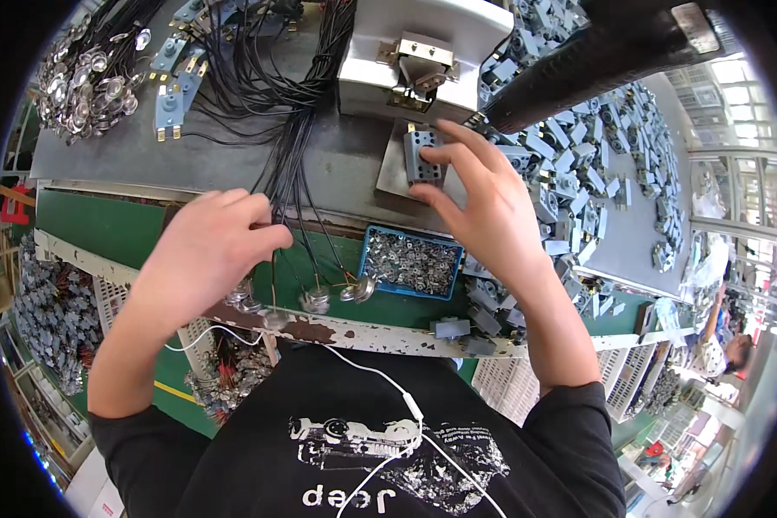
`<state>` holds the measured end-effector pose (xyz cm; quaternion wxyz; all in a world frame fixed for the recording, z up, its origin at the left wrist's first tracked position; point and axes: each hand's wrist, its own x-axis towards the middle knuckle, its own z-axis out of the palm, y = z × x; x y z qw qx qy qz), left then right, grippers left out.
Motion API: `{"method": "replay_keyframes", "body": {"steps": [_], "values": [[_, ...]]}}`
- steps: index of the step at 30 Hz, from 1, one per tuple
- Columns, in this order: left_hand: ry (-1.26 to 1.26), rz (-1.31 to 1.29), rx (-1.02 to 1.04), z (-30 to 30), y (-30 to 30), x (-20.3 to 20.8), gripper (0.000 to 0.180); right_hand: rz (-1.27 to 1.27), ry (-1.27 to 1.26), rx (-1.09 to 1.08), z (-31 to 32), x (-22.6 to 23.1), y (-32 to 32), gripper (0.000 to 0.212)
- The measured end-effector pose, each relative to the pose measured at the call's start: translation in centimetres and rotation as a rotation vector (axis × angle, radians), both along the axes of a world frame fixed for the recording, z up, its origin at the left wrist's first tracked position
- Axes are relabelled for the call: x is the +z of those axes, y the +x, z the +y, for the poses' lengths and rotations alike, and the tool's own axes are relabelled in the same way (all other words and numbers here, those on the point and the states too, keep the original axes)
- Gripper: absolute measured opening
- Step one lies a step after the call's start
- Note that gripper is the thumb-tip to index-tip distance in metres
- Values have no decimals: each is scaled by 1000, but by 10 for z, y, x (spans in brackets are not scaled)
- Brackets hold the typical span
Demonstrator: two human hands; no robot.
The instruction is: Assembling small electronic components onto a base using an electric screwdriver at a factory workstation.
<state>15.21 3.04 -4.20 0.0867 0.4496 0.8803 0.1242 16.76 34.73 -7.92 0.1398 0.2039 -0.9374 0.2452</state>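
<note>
My right hand point(492, 198) grips a small grey plastic block point(421, 155) with holes and a brass tab at its top. Its index finger rests on the block's face and its thumb is at the near end. Under the block is a flat metal plate point(391, 179), in front of a pale machine head point(423, 65). My left hand point(220, 246) is closed, thumb against fingers, pinching a black wire from a bundle point(295, 155). Round metal-ended parts point(316, 300) hang from the wires' near ends, beside that hand. Its fingertips are partly hidden.
A blue tray point(453, 293) of small metal pieces sits between my hands. Many grey blocks point(569, 164) pile up at right, under a thick black tube point(604, 65). More metal-ended wires point(86, 86) lie far left. A white cable point(371, 369) crosses my shirt. Another person point(725, 354) is at far right.
</note>
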Motion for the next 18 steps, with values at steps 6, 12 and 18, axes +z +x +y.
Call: {"method": "replay_keyframes", "body": {"steps": [6, 12, 18], "values": [[184, 100, -123, 1, -16, 14, 22, -82, -72, -20, -1, -1, -7, 46], [347, 65, -66, 8, -23, 15, 28, -101, 35, 29, -8, 2, -11, 50], [315, 27, -87, 21, -22, 14, 24, -104, -31, 3, 5, -8, -8, 50]]}}
